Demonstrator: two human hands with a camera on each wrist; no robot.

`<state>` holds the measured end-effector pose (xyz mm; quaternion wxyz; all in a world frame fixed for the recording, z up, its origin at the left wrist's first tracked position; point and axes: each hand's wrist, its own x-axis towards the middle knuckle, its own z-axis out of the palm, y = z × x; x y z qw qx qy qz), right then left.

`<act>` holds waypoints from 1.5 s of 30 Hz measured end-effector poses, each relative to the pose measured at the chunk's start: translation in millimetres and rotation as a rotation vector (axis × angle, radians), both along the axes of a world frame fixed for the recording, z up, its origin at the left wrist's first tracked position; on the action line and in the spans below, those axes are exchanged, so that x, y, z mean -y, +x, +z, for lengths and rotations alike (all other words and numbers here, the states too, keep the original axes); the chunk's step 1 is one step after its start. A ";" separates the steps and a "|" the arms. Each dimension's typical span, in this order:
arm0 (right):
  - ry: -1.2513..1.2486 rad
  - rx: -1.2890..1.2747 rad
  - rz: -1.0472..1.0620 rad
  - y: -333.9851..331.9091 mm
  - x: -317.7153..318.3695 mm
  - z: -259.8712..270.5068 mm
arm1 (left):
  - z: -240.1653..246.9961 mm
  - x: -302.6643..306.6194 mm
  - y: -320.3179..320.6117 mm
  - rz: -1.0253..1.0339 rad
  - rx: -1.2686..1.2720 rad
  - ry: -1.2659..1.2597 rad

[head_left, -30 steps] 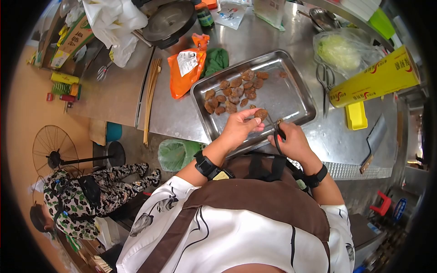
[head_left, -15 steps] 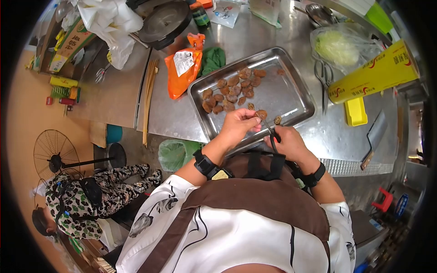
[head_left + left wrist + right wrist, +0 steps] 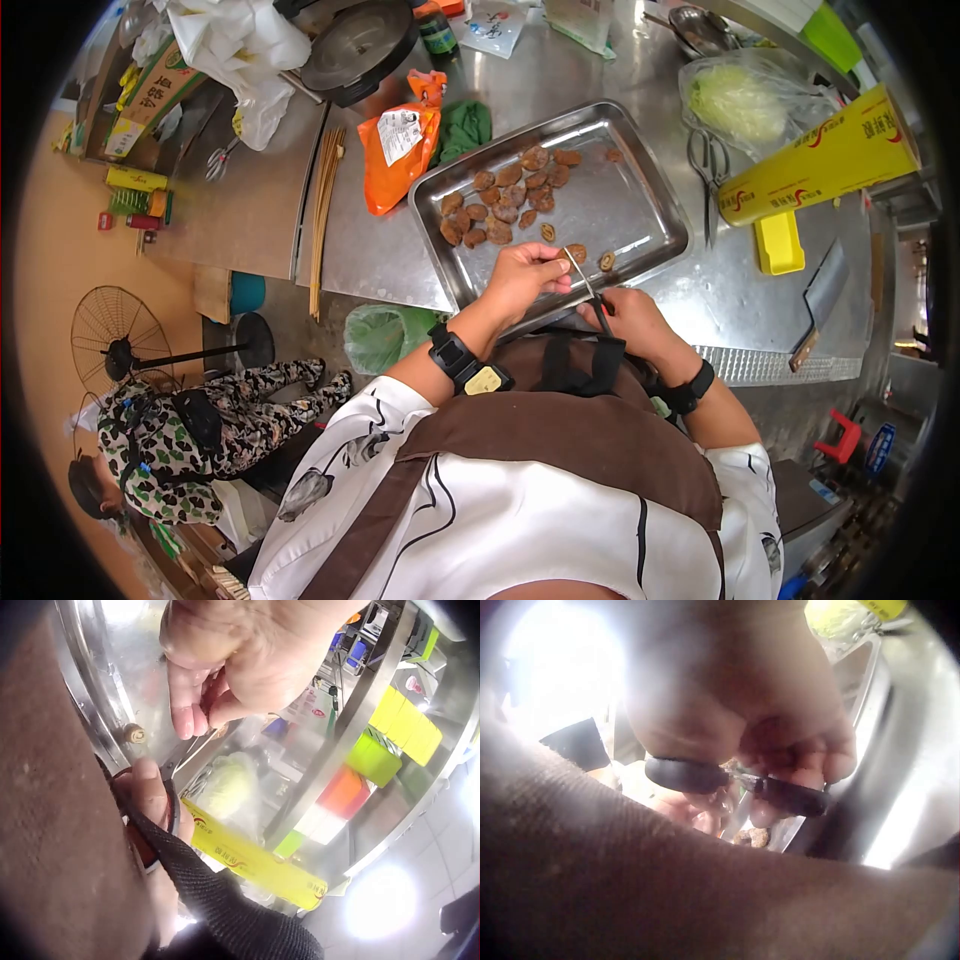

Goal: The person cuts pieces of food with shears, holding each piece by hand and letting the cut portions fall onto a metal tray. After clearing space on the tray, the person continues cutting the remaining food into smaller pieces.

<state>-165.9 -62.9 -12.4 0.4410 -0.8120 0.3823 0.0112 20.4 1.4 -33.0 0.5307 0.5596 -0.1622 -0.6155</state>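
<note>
In the head view my left hand (image 3: 520, 282) pinches a brown wrinkled oval piece (image 3: 577, 251) between thumb and fingers over the near side of a steel tray (image 3: 625, 195). My right hand (image 3: 640, 320) grips black-handled scissors (image 3: 603, 313), whose blades cross the piece at the left fingertips. The scissors' loops (image 3: 682, 774) sit around the right fingers in the right wrist view. Two small pieces with pale ringed faces, one by the left fingers (image 3: 547, 232) and one right of the blades (image 3: 607, 260), lie in the tray. Several similar brown pieces (image 3: 507, 195) are clustered at its left.
An orange bag (image 3: 398, 150), a green cloth (image 3: 463, 133) and thin sticks (image 3: 325, 220) lie left of the tray. To its right are more scissors (image 3: 708, 180), a yellow box (image 3: 820, 165), a yellow tray (image 3: 780, 243) and a cleaver (image 3: 820, 300). Another person (image 3: 160, 450) is at the left.
A small ringed piece by the scissors has dropped into the tray. The scissors have moved left and up, their blades now across the piece in the left hand.
</note>
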 end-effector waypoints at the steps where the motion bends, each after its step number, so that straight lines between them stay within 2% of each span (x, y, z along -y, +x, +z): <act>1: -0.001 0.001 0.000 0.6 -0.4 0.9 | 0.4 -0.1 -0.1 -0.003 0.003 0.016; 13: 0.048 -0.006 -0.050 -1.7 1.3 -5.9 | -5.4 -1.9 -1.5 0.058 -0.123 0.127; 15: 0.088 -0.100 -0.051 -1.8 5.6 -2.0 | -8.7 -3.3 -1.1 0.075 -0.151 0.125; 19: 0.135 -0.102 -0.095 -3.9 5.3 14.8 | -6.4 -3.4 1.5 0.122 -0.184 0.075; 24: -0.022 -0.069 0.044 -5.9 1.8 13.5 | -6.7 -3.0 0.1 0.122 -0.173 0.038; 27: -0.085 -0.083 0.036 -1.6 0.9 11.8 | -3.1 -3.5 -3.2 0.107 -0.135 0.039; 37: -0.076 -0.012 0.080 0.0 -2.8 9.4 | 0.9 -8.3 -4.4 0.091 -0.070 0.038; 45: -0.062 0.001 0.082 -0.8 -4.1 1.0 | -5.3 -9.0 -1.8 0.112 -0.110 0.057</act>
